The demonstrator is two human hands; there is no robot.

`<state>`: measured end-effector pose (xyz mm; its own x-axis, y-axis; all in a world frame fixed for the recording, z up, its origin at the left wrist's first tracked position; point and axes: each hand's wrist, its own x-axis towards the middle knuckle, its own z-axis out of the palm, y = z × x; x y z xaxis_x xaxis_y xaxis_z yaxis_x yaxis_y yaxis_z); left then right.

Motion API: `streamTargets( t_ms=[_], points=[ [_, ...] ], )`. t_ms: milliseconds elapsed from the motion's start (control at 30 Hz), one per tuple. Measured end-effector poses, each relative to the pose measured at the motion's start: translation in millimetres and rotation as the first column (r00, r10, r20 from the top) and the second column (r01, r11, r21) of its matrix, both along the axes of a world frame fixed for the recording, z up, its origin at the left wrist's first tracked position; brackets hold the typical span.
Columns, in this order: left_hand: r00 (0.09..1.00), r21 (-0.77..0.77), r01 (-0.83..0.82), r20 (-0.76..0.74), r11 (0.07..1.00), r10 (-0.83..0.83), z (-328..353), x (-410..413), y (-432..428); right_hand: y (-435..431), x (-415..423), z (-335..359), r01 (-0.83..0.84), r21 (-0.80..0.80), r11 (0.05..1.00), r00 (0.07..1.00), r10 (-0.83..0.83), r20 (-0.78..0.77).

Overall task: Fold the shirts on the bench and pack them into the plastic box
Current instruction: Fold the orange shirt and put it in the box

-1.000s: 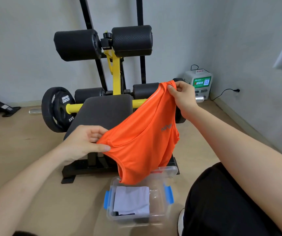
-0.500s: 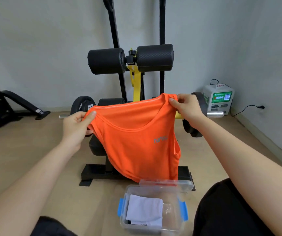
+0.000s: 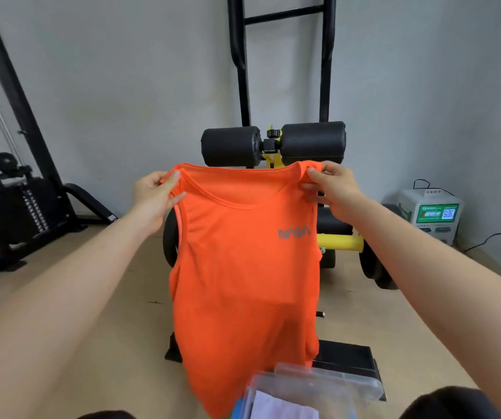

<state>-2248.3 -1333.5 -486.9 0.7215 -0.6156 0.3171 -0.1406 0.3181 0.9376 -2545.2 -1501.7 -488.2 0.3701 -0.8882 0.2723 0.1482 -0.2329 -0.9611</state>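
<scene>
An orange sleeveless shirt (image 3: 243,282) with a grey NASA logo hangs spread out in the air in front of me. My left hand (image 3: 154,196) pinches its left shoulder strap and my right hand (image 3: 332,187) pinches the right strap, both at the same height. The shirt hides most of the black bench (image 3: 332,220) behind it. The clear plastic box (image 3: 309,388) with blue latches stands on the floor at the bottom edge, with a folded white shirt (image 3: 282,409) inside. The orange shirt's hem hangs just over the box's near left side.
Black foam rollers (image 3: 273,145) on a yellow and black frame rise behind the shirt. A weight stack machine (image 3: 16,204) stands at the left. A white charging station (image 3: 432,213) sits by the right wall with a cable on the floor. My knees show at the bottom.
Both hands have lifted the shirt higher and pulled it out flat, the left hand rising level with the right. My view has tilted upward, so the box slid to the bottom edge.
</scene>
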Motion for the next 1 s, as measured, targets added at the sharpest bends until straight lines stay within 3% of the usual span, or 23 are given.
streamTargets(
  t_ms=[167, 367, 600, 733, 900, 1000],
  points=[
    [0.997, 0.075, -0.052, 0.056, 0.996, 0.048, -7.8, 19.5, -38.1, -27.7, 25.1, 1.7, 0.007, -0.036, 0.999, 0.995, -0.011, -0.094],
    [0.997, 0.215, -0.078, 0.020, 0.974, 0.075, -59.8, 49.3, -96.3, -74.0, 58.9, -35.2, 0.043, -0.020, 0.999, 0.957, -0.047, -0.286],
    [0.991, 0.306, -0.130, 0.068, 0.943, 0.115, -111.4, 94.5, -168.2, -140.3, 100.4, -74.7, 0.069, 0.009, 0.998, 0.929, -0.061, -0.365],
    [0.983, 0.326, -0.149, 0.148, 0.934, 0.105, -133.2, 121.1, -201.6, -178.7, 124.6, -93.0, 0.085, -0.042, 0.996, 0.931, -0.094, -0.353],
    [0.940, 0.269, -0.259, 0.292, 0.928, 0.178, -140.3, 142.8, -227.6, -204.4, 149.0, -99.8, 0.129, -0.085, 0.988, 0.978, -0.141, -0.152],
    [0.960, 0.308, -0.174, 0.263, 0.935, 0.092, -145.0, 145.0, -231.2, -208.3, 148.3, -104.8, 0.041, -0.019, 0.999, 0.985, -0.044, -0.169]
  ],
)
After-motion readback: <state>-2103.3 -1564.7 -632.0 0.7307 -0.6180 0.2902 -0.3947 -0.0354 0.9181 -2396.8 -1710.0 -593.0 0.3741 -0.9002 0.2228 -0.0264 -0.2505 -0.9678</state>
